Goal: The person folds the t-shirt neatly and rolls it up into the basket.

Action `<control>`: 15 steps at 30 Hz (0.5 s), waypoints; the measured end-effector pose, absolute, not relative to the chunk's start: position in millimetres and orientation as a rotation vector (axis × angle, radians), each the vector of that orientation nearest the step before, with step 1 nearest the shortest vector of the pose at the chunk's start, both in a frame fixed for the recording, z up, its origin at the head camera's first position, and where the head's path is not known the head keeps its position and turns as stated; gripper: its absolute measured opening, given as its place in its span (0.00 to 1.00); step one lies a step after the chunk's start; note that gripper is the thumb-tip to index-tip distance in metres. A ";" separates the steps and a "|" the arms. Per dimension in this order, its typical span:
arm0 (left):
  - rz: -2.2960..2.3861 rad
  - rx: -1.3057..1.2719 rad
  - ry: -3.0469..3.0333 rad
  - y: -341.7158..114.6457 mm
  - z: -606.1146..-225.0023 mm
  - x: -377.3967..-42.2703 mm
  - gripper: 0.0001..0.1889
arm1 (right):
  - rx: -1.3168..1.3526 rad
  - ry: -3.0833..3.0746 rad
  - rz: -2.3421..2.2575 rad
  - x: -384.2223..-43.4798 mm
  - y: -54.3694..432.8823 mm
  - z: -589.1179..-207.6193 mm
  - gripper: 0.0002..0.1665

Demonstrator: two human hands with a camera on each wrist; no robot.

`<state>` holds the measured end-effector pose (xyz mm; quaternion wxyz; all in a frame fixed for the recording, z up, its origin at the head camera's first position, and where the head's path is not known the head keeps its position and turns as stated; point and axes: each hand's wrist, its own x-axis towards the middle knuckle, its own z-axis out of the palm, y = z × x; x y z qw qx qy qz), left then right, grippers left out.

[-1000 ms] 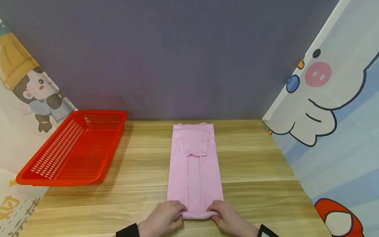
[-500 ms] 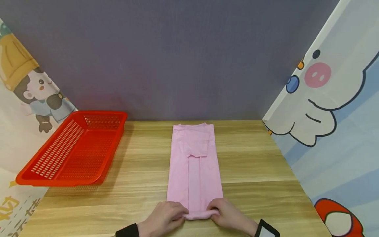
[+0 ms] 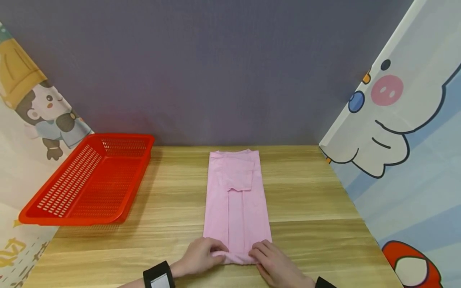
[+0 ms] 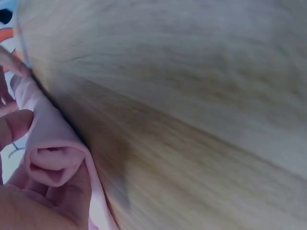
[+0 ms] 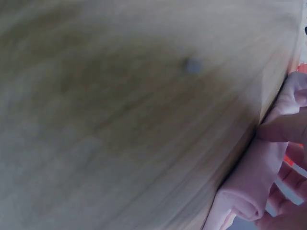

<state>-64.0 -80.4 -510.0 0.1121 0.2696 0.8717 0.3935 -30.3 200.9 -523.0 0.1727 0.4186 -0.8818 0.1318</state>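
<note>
A pink shirt (image 3: 235, 208), folded into a long strip, lies on the wooden table with a short folded flap, like a sleeve, on its far half. Its near end is rolled up; the coiled end of the roll (image 4: 55, 160) faces the left wrist camera. My left hand (image 3: 202, 255) grips the roll's left end, thumb on the near side and fingers round the other. At the right end my right hand (image 3: 275, 262) holds the roll (image 5: 254, 177), its thumb (image 5: 283, 129) against the near side in the right wrist view. Parts of the roll are hidden under the fingers.
A red plastic basket (image 3: 127, 192) with perforated walls stands on the left of the wooden table (image 3: 306, 200). A grey panel (image 3: 230, 72) rises behind the table. Printed cartoon sheets flank it, on the left (image 3: 21, 160) and right (image 3: 425, 180).
Both hands have shifted their fingers on the roll, which sits slightly farther from the person. The left wrist has turned, showing its strap's pale face. The basket stays put.
</note>
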 end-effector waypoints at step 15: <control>0.940 1.133 2.776 -81.6 -515.4 -56.7 0.10 | 1.070 -2.562 0.787 -35.9 198.1 -524.6 0.15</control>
